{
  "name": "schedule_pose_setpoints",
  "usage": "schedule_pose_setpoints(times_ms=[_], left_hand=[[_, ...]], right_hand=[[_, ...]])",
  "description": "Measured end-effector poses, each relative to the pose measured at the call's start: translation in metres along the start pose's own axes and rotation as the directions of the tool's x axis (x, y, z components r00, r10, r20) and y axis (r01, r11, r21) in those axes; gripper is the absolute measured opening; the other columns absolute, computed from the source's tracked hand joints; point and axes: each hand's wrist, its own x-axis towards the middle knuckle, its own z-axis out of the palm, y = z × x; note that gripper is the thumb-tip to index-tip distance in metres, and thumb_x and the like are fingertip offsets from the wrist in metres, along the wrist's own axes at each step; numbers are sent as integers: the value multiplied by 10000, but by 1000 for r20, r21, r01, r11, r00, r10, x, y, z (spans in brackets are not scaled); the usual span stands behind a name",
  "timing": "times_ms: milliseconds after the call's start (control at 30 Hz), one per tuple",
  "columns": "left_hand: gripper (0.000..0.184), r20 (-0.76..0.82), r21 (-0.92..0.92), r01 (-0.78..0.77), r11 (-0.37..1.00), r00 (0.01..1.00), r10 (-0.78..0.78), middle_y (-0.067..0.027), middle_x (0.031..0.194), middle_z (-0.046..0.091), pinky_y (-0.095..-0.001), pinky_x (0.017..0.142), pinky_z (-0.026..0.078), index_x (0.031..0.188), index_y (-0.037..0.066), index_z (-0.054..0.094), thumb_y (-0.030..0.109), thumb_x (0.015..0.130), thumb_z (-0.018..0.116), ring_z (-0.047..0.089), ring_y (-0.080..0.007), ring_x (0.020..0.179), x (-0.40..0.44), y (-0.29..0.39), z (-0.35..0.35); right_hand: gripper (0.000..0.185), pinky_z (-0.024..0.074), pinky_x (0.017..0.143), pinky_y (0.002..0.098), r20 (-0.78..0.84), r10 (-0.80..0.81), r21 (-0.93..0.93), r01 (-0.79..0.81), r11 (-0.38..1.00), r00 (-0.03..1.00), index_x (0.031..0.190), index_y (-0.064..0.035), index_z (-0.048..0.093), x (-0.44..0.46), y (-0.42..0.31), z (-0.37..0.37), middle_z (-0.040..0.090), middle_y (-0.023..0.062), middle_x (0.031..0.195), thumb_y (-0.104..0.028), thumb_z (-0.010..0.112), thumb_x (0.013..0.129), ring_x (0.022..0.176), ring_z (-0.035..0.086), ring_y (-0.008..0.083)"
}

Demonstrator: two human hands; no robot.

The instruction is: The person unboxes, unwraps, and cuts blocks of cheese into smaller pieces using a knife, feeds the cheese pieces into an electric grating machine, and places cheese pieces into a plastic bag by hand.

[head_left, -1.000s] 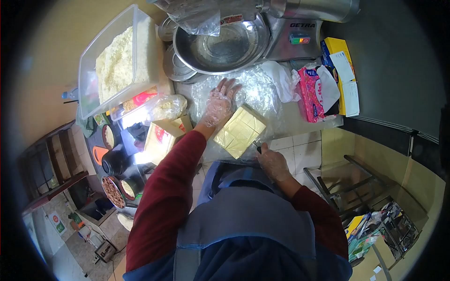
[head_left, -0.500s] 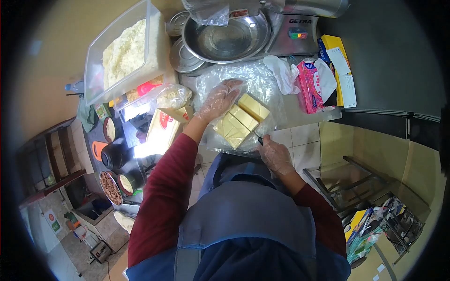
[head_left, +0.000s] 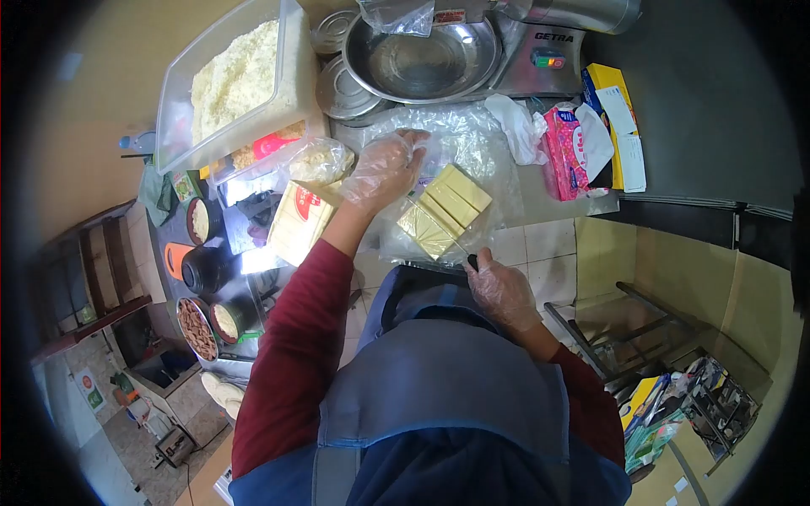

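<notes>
Head view. Pale yellow block (head_left: 444,212) lies near the front of the desk (head_left: 538,201), skewed, on a clear plastic sheet (head_left: 474,139); the film presumably keeps it off the surface. Cut lines divide it into sections, close together.

Right hand (head_left: 504,295), gloved, fingers wrapped around the black handle of a knife (head_left: 472,262). Blade reaches over the block's near edge, seemingly along a cut; a low grip from this side probably gives a straight pull through.

Left hand (head_left: 386,169), also gloved, fingers partly curled, beside the block's far left. Whether it pinches any film: cannot tell. Its place keeps it clear of the blade.

Carton (head_left: 297,218) to the left, within easy reach. Behind it, a tub (head_left: 297,93) heaped with pale shreds (head_left: 236,76). Metal bowl (head_left: 422,83) sits next to the machine marked GETRA (head_left: 548,76), perhaps to catch its output.
</notes>
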Motion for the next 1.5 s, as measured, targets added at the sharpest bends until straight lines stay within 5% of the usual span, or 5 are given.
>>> schedule_pose_setpoints(times_ms=[500, 600, 667, 933, 1500], left_hand=[[317, 154, 246, -2, 969, 987, -37, -229, 909, 673, -481, 825, 500, 985, 24, 667, 279, 965, 481, 643, -407, 868, -7, -40, 57], [291, 360, 454, 42, 890, 905, -226, -175, 1039, 692, -449, 834, 521, 1081, 81, 677, 250, 940, 486, 668, -330, 963, -3, -28, 54], [292, 154, 298, -77, 951, 988, 32, -121, 1129, 675, -413, 881, 509, 1122, 112, 670, 221, 953, 458, 638, -287, 1046, -8, -33, 57], [293, 134, 278, -93, 956, 989, 57, -74, 1161, 648, -416, 932, 484, 1160, 144, 655, 211, 931, 484, 598, -272, 1087, -2, -43, 64], [403, 3, 306, -39, 951, 999, 40, -125, 1388, 533, -443, 1110, 344, 1340, 105, 558, 225, 964, 478, 464, -305, 1315, 7, -56, 89]], right_hand=[[307, 541, 582, 504, 59, 28, 38, -30, 999, 998, 1019, -22, 445, 7, 14, 38, 638, 227, 650, -321, 509, 998, 646, 666, 421], [324, 548, 535, 476, 43, 32, 7, -32, 999, 999, 1007, -27, 452, 11, 23, 57, 635, 210, 620, -341, 529, 988, 602, 669, 399], [281, 551, 538, 471, 63, 28, -21, -26, 999, 998, 1023, -11, 454, 12, 25, 60, 644, 205, 642, -282, 518, 981, 628, 682, 389], [316, 549, 479, 412, -49, -45, -156, 37, 987, 998, 981, -43, 456, 19, 43, 94, 636, 154, 603, -339, 565, 964, 579, 683, 343], [344, 519, 836, 534, 175, 177, 81, -193, 978, 969, 1087, 1, 471, 51, 33, 81, 673, 291, 929, -322, 522, 979, 946, 659, 461]])
